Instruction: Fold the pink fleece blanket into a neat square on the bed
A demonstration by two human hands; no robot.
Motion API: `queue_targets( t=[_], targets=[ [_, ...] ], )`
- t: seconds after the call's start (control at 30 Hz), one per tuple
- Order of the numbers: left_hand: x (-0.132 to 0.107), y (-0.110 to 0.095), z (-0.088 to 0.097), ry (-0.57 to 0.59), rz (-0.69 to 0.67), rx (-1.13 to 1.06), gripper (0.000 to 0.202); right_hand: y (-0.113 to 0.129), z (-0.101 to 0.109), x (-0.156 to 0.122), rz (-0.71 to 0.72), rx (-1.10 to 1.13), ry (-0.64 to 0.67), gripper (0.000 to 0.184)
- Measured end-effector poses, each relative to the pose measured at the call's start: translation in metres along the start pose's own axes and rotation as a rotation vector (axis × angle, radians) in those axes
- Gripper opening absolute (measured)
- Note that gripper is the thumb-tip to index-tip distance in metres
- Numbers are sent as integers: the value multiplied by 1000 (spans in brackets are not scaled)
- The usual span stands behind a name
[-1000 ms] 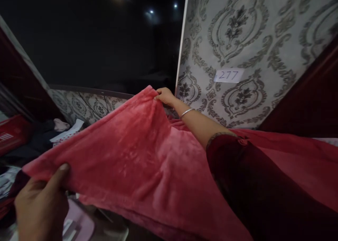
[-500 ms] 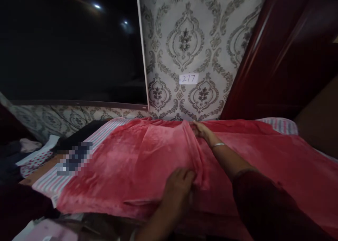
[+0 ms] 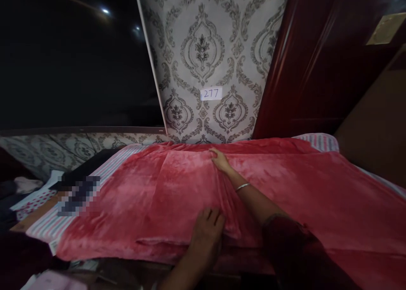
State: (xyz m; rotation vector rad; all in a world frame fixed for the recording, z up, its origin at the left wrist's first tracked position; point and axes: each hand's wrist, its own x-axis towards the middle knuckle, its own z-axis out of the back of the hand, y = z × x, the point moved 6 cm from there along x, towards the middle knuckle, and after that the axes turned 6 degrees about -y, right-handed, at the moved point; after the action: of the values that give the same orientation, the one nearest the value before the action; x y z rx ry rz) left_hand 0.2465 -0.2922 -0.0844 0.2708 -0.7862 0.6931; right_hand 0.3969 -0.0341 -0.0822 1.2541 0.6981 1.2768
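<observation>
A red plush blanket (image 3: pixel 279 192) is spread over the surface in front of me, with a folded-over section (image 3: pixel 184 188) lying left of the middle. My right hand (image 3: pixel 220 161), a silver bangle at its wrist, grips the far corner of that fold, fingers bent around the cloth. Closer to me, my left hand (image 3: pixel 207 230) holds the fold's near end with curled fingers; its fingertips are partly hidden. Between the two hands the folded edge runs in soft creases and lies low on the layer beneath.
A striped cloth (image 3: pixel 47 222) shows beneath the blanket at the left and far right. A dark screen (image 3: pixel 72 61) stands behind on the left. The patterned wall (image 3: pixel 203 44) carries a paper label (image 3: pixel 211 93). A dark red wooden panel (image 3: pixel 304 70) rises at the right.
The folded edge has come down from a raised ridge to lie flatter. My right hand has moved from beyond the ridge onto the fold's far corner. The view has shifted slightly right.
</observation>
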Motion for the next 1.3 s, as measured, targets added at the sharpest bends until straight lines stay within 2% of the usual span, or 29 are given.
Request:
queue_targets(
  t=[0.1,0.2,0.27,0.33,0.4,0.53,0.6,0.73,0.83,0.93,0.97,1.03,1.07,1.1,1.13,1.23,1.3],
  targets=[
    [1,-7,-6,4,-29,-31,41,-4,24,-2,64,-26,-81,61],
    [-6,-21,-31,137,-78,-7,36,-24,50,-11,39,-75,-127,61],
    [-13,-28,-46,222,-92,35,33,-42,60,-19,-6,-108,-132,58],
    [-17,-32,-51,244,-90,51,32,-55,63,-24,-35,-125,-130,54],
    [-16,-33,-48,229,-82,28,33,-60,62,-23,-36,-125,-133,54],
    [-6,-33,-36,141,-85,-29,36,-55,61,-9,-2,-102,-151,60],
    [-4,-35,-40,124,-100,-29,39,-52,62,-5,12,-95,-165,63],
    [-10,-43,-59,203,-136,54,37,-54,63,-10,-1,-111,-164,58],
    [-10,-50,-46,259,-117,-52,42,-59,61,-20,-9,-138,-141,54],
    [-3,-48,-6,320,-113,-328,50,-58,60,-30,1,-192,-133,56],
    [-1,-41,10,312,-98,-384,49,-57,61,-33,5,-216,-131,57],
    [2,-7,44,188,-12,-380,40,-54,62,-37,20,-268,-121,61],
    [0,16,60,97,53,-337,37,-52,62,-39,29,-295,-114,62],
    [-6,45,76,-20,166,-280,32,-48,62,-40,39,-323,-108,64],
    [-15,76,87,-88,308,-227,31,-44,62,-40,51,-352,-105,65],
    [-60,157,101,-116,761,-203,54,-24,52,-34,106,-431,-104,64],
    [-90,185,100,-84,971,-303,69,-7,33,-26,160,-462,-70,62]
  ],
)
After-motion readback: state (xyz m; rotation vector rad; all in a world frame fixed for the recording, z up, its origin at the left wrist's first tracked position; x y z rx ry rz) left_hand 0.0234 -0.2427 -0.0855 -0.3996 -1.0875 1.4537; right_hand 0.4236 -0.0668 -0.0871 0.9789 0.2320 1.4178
